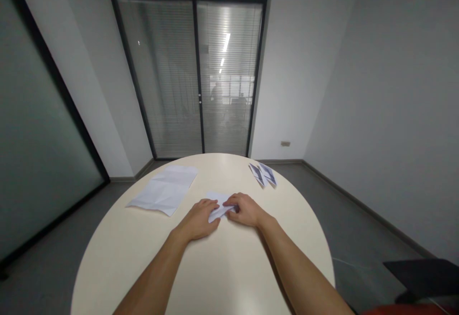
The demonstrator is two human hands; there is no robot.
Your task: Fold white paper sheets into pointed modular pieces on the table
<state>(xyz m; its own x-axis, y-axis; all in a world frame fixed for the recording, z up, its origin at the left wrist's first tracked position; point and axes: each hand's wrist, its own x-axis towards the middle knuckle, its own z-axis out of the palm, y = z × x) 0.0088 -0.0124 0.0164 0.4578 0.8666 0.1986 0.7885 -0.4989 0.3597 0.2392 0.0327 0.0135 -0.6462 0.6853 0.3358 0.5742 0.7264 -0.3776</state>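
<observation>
A small white sheet of paper (217,197), partly folded, lies on the round cream table (215,267) between my hands. My left hand (201,219) rests at its left side, with thumb and fingers gripping the near left edge. On the right, my right hand (244,209) pinches the paper's lifted near edge between thumb and fingers. That near edge is raised in a fold, while the far part lies flat. My palms hide some of the paper.
Larger creased white sheets (167,188) lie at the table's left. Two folded paper pieces with dark printing (263,175) stand near the far right edge. Beyond the table are a glass door with blinds (225,114) and walls. A black chair part (423,276) shows at lower right.
</observation>
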